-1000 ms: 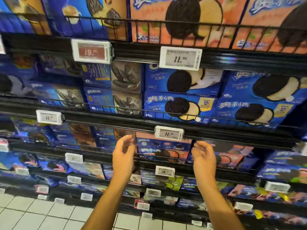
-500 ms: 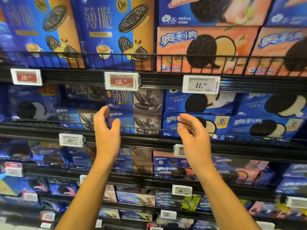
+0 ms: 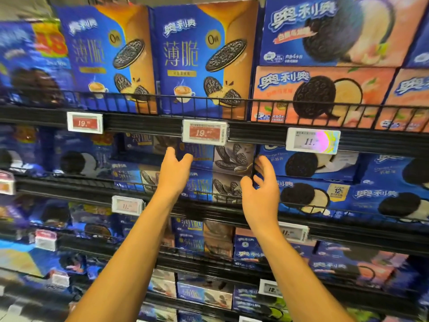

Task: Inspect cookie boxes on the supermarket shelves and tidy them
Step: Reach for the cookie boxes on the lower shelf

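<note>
Black shelves [image 3: 255, 133] with low wire front rails run across the scene in tiers, price tags clipped to their front edges. On the top shelf two tall blue-and-gold boxes [image 3: 199, 59] stand upright side by side; right of them a peach box [image 3: 322, 96] lies flat with a blue box [image 3: 329, 31] stacked on it. Red tags [image 3: 205, 132] hang below the tall boxes, a white tag [image 3: 312, 141] further right. On the next shelf [image 3: 209, 205] down, blue-and-grey boxes [image 3: 222, 173] lie stacked two high at centre, with blue cookie boxes [image 3: 308, 182] stacked to the right. Lower shelves hold more boxes, blurred.
</note>
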`<action>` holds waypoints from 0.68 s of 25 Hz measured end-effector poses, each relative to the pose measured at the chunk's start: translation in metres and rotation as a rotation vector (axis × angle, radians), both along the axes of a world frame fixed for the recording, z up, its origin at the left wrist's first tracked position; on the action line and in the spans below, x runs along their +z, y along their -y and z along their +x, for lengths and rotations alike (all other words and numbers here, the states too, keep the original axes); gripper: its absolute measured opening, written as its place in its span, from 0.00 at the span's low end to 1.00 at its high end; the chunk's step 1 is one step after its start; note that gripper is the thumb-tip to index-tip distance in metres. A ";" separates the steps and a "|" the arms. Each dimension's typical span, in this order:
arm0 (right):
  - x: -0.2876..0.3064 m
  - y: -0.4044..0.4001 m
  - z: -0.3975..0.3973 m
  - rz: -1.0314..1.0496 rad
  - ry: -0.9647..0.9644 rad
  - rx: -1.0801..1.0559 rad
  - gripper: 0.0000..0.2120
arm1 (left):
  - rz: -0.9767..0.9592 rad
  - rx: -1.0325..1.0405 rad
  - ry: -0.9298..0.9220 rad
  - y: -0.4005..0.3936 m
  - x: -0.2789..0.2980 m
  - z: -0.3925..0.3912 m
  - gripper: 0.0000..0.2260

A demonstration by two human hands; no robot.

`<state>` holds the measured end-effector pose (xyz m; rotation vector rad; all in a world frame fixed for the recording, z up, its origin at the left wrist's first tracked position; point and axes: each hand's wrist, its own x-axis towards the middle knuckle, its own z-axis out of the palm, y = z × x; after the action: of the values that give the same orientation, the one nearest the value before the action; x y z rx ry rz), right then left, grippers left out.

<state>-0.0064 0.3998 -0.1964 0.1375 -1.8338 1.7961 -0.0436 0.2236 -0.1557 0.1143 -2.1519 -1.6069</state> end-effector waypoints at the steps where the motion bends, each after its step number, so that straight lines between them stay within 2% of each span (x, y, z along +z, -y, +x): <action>1: 0.001 0.001 0.001 0.008 -0.005 -0.007 0.27 | -0.006 -0.006 -0.006 0.002 -0.001 -0.001 0.19; 4: 0.004 0.002 0.005 0.029 -0.078 -0.030 0.26 | -0.074 0.003 -0.070 0.006 -0.003 0.003 0.26; 6: 0.005 0.004 0.008 0.010 -0.088 -0.018 0.25 | -0.067 0.016 -0.143 0.007 -0.006 0.010 0.27; 10: 0.002 0.008 0.020 -0.070 -0.097 -0.001 0.21 | 0.064 0.023 -0.279 0.007 -0.020 0.034 0.24; 17: -0.023 -0.005 0.045 -0.245 0.017 0.079 0.16 | 0.381 0.008 -0.328 0.004 -0.059 0.086 0.25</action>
<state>0.0383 0.4044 -0.2193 0.1032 -1.6234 2.0660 0.0426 0.2198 -0.2145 -0.0229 -1.5863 -1.8674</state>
